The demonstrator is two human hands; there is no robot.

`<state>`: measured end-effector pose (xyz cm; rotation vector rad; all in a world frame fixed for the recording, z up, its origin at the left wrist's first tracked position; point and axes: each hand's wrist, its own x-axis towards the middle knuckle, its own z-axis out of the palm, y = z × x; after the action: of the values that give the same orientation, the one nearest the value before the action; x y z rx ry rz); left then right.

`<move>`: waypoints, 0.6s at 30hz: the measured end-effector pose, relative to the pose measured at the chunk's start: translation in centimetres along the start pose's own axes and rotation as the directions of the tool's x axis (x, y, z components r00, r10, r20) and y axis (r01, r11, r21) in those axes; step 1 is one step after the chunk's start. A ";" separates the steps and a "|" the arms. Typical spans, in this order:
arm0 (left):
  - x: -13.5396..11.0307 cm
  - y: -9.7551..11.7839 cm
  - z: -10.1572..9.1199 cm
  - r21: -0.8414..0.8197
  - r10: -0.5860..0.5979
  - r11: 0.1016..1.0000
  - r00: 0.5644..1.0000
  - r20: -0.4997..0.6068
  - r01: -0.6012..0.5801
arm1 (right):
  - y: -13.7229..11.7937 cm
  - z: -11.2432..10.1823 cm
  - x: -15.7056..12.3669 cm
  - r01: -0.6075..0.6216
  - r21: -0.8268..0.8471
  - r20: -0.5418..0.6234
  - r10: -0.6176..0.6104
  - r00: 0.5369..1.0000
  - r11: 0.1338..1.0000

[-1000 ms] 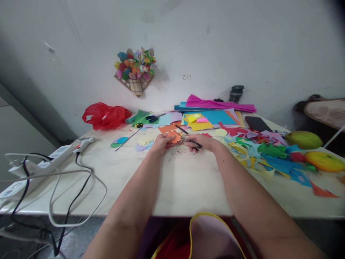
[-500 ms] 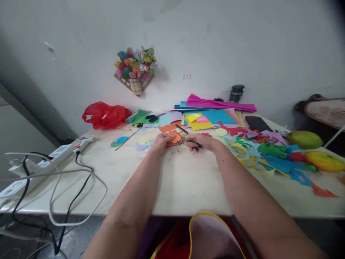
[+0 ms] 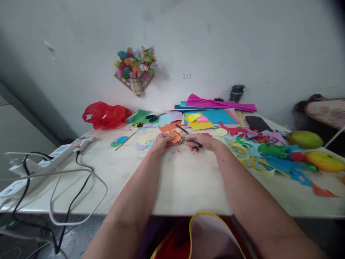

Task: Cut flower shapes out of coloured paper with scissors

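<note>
Both my hands meet at the middle of the table, near its far side. My left hand (image 3: 161, 142) is closed on a small orange paper piece (image 3: 172, 137). My right hand (image 3: 203, 141) grips black-handled scissors (image 3: 192, 141), whose blades point left into the orange paper. Tiny paper snippets lie on the table (image 3: 183, 180) just under my hands. A second pair of scissors (image 3: 152, 117) rests on green paper behind them.
Coloured paper sheets (image 3: 212, 116) and scraps (image 3: 272, 154) cover the back and right. A black phone (image 3: 257, 123), two mangoes (image 3: 304, 139), a red plastic bag (image 3: 105, 115), a power strip (image 3: 40, 167) with cables at left, a paper-flower decoration (image 3: 136, 68) on the wall.
</note>
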<state>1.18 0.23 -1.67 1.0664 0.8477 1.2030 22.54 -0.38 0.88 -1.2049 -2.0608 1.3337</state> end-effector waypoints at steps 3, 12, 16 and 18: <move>0.1 0.0 -0.1 -0.002 -0.002 1.000 1.000 -0.006 0.002 | 0.1 0.0 0.0 0.006 0.002 0.005 -0.006 1.000 1.000; -0.2 0.2 0.1 -0.005 0.004 1.000 1.000 0.004 -0.004 | 0.1 0.0 0.0 0.015 -0.004 0.010 -0.015 1.000 1.000; -0.2 0.1 0.2 -0.003 0.009 1.000 1.000 0.010 -0.009 | 0.0 -0.1 0.0 0.018 -0.008 0.016 -0.018 1.000 1.000; -0.2 0.1 0.1 -0.005 0.010 1.000 1.000 0.013 -0.010 | 0.0 0.0 0.0 0.012 -0.015 0.013 -0.012 1.000 1.000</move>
<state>1.24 0.06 -1.53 1.0743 0.8303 1.2045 22.57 -0.40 0.92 -1.1908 -2.0875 1.3267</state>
